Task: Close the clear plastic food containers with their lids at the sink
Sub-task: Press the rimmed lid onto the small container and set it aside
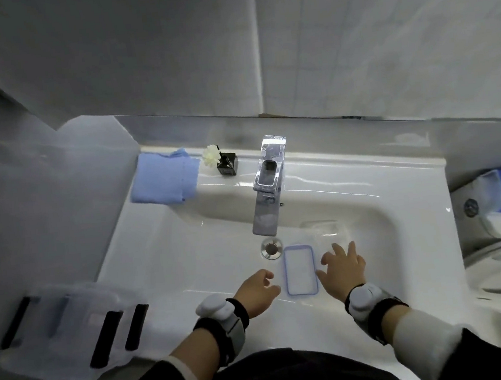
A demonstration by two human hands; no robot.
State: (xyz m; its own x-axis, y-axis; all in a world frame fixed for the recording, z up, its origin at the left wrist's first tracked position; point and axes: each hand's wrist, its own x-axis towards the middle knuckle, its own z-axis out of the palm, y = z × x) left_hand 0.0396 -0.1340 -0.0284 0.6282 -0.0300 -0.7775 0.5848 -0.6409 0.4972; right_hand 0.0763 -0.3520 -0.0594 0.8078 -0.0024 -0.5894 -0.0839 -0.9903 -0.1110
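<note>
A white sink [368,208] is seen from above, w/ a chrome tap [266,194] at the back centre and the drain [271,248] just under its spout. In the basin lies a flat clear lid [300,269] w/ a blue rim, just right of the drain, its long side pointing away from the person. A clear container [324,230] sits further back and to the right of the lid, near the basin's back wall; it is hard to see against the white, and it looks open, no lid on it.

The left hand [258,291] is just left of the lid, fingers curled loosely inward, holding nothing. I cannot tell if its fingertips touch the lid edge. The right hand [342,268] is just right of the lid, fingers spread wide and flat, palm down over the basin, also holding nothing. Its thumb is close to the lid's right edge; contact is not clear. Both wrists carry a grey-white device on a black strap.

On the back ledge, left of the tap, are a folded blue cloth [164,180] and a small black bottle [227,163] w/ a white flower. At the left front corner stands a clear bin [66,336] w/ black clips.
</note>
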